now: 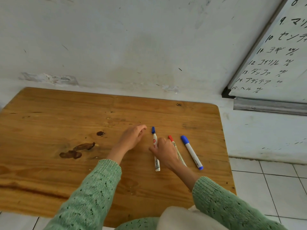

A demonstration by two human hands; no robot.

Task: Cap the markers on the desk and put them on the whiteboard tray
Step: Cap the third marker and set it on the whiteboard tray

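Three markers lie side by side on the wooden desk (pixel 66 130). The leftmost is a white marker (pixel 155 143) with a small blue cap (pixel 153 129) at its far end. In the middle lies a red-capped marker (pixel 171 138), partly hidden under my right hand (pixel 166 151). To the right is a blue-capped marker (pixel 191 151) with a blue end. My right hand rests on the white marker's barrel, fingers curled around it. My left hand (pixel 132 136) hovers just left of the blue cap, fingers loosely bent, holding nothing.
A whiteboard (pixel 274 63) with black writing hangs on the wall at the right, its metal tray (pixel 269 106) along the bottom edge. The desk's right edge borders a white tiled floor (pixel 274 188). Dark stains (pixel 78 150) mark the desk's left half.
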